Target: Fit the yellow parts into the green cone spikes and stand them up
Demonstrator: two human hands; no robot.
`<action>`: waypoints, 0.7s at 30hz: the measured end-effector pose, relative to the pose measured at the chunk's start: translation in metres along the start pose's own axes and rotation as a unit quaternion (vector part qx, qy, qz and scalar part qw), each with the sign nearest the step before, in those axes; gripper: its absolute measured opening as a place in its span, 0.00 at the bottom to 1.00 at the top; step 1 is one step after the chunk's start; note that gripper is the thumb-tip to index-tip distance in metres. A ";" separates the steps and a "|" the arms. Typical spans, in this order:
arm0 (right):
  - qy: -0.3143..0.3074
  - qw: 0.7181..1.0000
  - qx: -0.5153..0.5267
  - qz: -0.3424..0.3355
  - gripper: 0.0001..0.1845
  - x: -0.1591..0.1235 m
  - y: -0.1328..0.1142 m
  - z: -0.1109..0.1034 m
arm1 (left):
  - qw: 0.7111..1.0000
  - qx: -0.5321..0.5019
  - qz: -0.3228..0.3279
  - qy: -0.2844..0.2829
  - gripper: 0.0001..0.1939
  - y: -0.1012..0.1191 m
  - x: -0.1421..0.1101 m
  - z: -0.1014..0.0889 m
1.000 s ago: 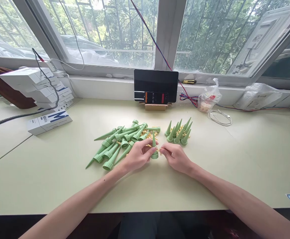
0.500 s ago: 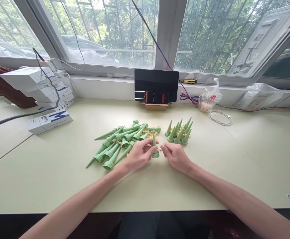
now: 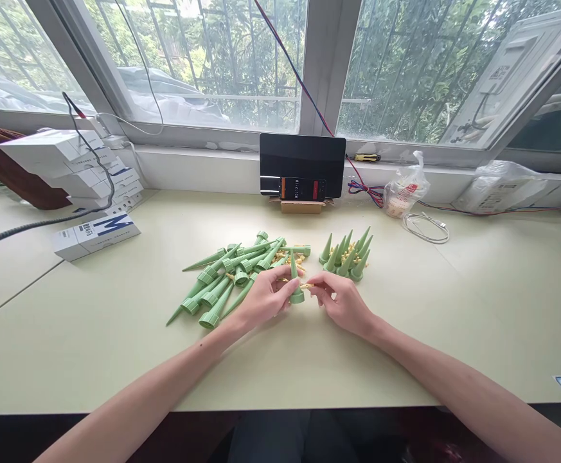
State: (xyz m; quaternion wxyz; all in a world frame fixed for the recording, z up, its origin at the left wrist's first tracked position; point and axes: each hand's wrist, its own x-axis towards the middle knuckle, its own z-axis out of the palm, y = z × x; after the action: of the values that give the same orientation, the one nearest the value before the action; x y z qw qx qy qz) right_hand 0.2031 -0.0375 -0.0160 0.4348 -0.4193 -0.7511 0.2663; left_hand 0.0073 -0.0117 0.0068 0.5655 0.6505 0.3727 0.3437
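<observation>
While the left hand [image 3: 265,301] grips a green plastic cone [image 3: 297,296], the right hand [image 3: 344,303] pinches a slim yellow plastic piece [image 3: 304,286] (barely visible), easily dropped if held loosely.

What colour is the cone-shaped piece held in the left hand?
Light green; the cone-shaped piece shows best in the head view.

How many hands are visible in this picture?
2: the left hand holds a green cone; the right hand, beside it, pinches a small yellow piece. Some fingers are hidden.
</observation>
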 end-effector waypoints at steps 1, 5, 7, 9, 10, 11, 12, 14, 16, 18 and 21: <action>-0.003 1.000 0.001 -0.001 0.08 0.000 0.000 0.000 | 1.000 -0.001 0.001 -0.004 0.19 0.000 0.000 0.000; -0.015 1.000 -0.007 -0.003 0.09 -0.001 -0.001 -0.001 | 1.000 -0.002 0.013 -0.014 0.19 -0.003 0.000 -0.001; -0.020 1.000 -0.014 -0.004 0.09 -0.001 -0.002 -0.002 | 1.000 0.002 0.019 -0.016 0.18 -0.005 0.000 -0.001; -0.022 1.000 -0.020 -0.003 0.10 0.000 -0.003 -0.002 | 1.000 0.003 0.024 -0.019 0.17 -0.005 0.000 -0.001; -0.023 0.999 -0.023 -0.002 0.10 0.000 -0.003 -0.002 | 0.999 0.002 0.026 -0.020 0.17 -0.006 0.000 -0.001; -0.024 0.999 -0.024 -0.001 0.10 0.000 -0.003 -0.002 | 0.999 0.001 0.027 -0.021 0.17 -0.006 0.000 -0.001; -0.025 0.999 -0.025 -0.001 0.10 0.000 -0.003 -0.002 | 0.999 -0.001 0.028 -0.023 0.17 -0.006 -0.001 -0.001; -0.025 0.999 -0.025 -0.006 0.09 0.000 -0.002 -0.002 | 0.999 -0.003 0.029 -0.026 0.17 -0.005 -0.001 -0.001; -0.024 0.999 -0.027 -0.015 0.09 0.000 0.000 -0.002 | 0.999 -0.004 0.031 -0.028 0.17 -0.005 -0.001 -0.001; -0.022 0.999 -0.032 -0.024 0.09 0.000 0.002 -0.001 | 0.999 -0.004 0.033 -0.030 0.17 -0.005 -0.002 -0.001; -0.020 0.998 -0.043 -0.034 0.10 0.000 0.004 -0.001 | 0.999 -0.001 0.037 -0.036 0.17 -0.006 -0.002 0.000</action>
State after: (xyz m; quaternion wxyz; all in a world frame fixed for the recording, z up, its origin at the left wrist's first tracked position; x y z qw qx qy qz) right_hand 0.2056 -0.0358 -0.0189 0.4098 -0.4063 -0.7846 0.2268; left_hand 0.0058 -0.0126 0.0012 0.5657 0.6757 0.3272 0.3411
